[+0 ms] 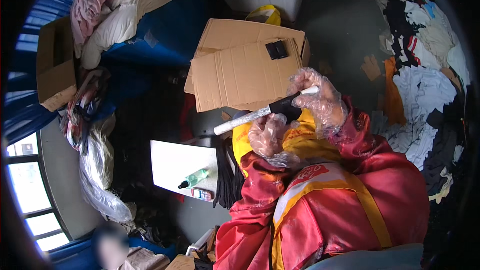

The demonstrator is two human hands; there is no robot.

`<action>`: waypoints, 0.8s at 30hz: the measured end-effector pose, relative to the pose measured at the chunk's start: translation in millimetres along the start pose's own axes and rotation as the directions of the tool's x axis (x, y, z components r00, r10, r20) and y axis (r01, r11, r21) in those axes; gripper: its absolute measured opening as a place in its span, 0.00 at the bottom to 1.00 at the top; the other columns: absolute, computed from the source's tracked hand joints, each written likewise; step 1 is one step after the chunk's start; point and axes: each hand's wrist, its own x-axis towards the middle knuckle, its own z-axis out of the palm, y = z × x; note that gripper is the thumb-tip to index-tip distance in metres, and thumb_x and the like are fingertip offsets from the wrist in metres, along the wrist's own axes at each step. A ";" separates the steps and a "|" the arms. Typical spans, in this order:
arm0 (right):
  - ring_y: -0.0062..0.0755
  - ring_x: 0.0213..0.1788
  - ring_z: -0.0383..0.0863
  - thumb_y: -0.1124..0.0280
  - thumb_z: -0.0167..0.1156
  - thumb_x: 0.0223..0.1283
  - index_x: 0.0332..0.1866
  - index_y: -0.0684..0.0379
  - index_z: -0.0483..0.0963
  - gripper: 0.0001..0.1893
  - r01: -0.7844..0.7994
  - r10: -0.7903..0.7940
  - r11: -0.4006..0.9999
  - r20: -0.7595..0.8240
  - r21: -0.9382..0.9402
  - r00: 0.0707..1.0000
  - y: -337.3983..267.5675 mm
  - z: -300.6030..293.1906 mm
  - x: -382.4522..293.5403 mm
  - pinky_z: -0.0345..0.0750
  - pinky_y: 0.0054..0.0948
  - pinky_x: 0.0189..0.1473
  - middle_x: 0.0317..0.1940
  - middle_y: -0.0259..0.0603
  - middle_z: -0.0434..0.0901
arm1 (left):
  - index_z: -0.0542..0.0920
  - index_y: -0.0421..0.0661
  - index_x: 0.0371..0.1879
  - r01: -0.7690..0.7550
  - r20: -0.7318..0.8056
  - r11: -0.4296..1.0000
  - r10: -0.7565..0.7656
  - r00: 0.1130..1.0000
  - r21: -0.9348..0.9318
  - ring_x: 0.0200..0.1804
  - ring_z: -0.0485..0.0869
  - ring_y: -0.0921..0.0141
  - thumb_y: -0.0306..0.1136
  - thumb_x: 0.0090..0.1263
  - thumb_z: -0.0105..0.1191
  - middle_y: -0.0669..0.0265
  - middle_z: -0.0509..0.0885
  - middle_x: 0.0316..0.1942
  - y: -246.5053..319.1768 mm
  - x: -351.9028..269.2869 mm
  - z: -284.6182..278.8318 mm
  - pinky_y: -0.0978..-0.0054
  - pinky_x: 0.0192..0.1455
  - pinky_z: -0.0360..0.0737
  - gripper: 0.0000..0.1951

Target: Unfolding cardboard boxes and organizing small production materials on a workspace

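Observation:
Both my hands wear clear plastic gloves in front of my red jacket and yellow apron. My right hand (318, 101) has its fingers bent around the upper end of a white rod (242, 120). A black ribbed fabric band (284, 105) is around the rod near that hand. My left hand (268, 135) is curled just below the rod, at the lower edge of the black band, and appears to grip it. The rod's other end points left and is free. A small folded black fabric piece (276, 50) lies on a flattened cardboard sheet (240, 75) beyond my hands.
Left of me, a white board (176, 161) bears a green spray bottle (195, 178), a mobile phone (201, 194) and black strips (227, 176). Fabric scraps (423, 86) are heaped at right. A cardboard box (56, 63) stands far left. Another person (110, 245) is at lower left.

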 end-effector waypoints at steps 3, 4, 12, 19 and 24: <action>0.24 0.42 0.75 0.81 0.63 0.46 0.48 0.59 0.69 0.21 0.060 -0.049 0.988 0.084 -0.140 0.995 -3.8 2.6 -0.1 0.73 0.25 0.49 0.35 0.33 0.74 | 0.75 0.34 0.47 0.138 -0.081 0.989 -0.142 0.987 -0.048 0.41 0.84 0.64 0.25 0.67 0.52 0.56 0.82 0.42 9.9 2.0 9.2 0.66 0.42 0.87 0.12; 0.24 0.42 0.75 0.81 0.64 0.46 0.48 0.59 0.70 0.21 0.064 -0.045 0.980 0.104 -0.187 0.994 -5.3 3.0 -1.3 0.73 0.24 0.47 0.35 0.33 0.74 | 0.74 0.35 0.49 0.154 -0.084 0.987 -0.157 0.984 -0.037 0.41 0.84 0.62 0.24 0.67 0.54 0.55 0.81 0.43 11.3 3.0 11.0 0.64 0.42 0.87 0.13; 0.25 0.44 0.77 0.71 0.72 0.48 0.59 0.61 0.67 0.31 0.063 -0.062 0.996 -0.017 0.063 0.998 -14.3 -9.6 10.8 0.77 0.24 0.48 0.44 0.36 0.75 | 0.74 0.44 0.51 -0.088 -0.014 0.996 0.088 0.996 -0.005 0.34 0.81 0.73 0.29 0.66 0.58 0.65 0.80 0.35 21.1 4.3 12.2 0.70 0.36 0.84 0.15; 0.24 0.46 0.77 0.62 0.61 0.62 0.52 0.64 0.74 0.19 -0.071 0.064 0.995 0.109 0.068 0.992 -2.4 26.0 -2.3 0.72 0.24 0.47 0.44 0.38 0.80 | 0.73 0.37 0.53 -0.153 0.025 0.983 0.152 0.988 0.103 0.40 0.81 0.68 0.27 0.63 0.58 0.57 0.80 0.44 8.5 2.7 20.1 0.74 0.40 0.80 0.19; 0.25 0.41 0.80 0.64 0.61 0.59 0.48 0.64 0.75 0.16 -0.165 0.155 0.976 0.074 0.144 0.985 -14.0 37.5 -2.0 0.76 0.23 0.42 0.41 0.40 0.81 | 0.74 0.38 0.51 -0.161 -0.085 0.978 0.173 0.981 0.131 0.42 0.80 0.69 0.28 0.63 0.58 0.60 0.80 0.42 6.8 8.1 2.7 0.74 0.43 0.81 0.18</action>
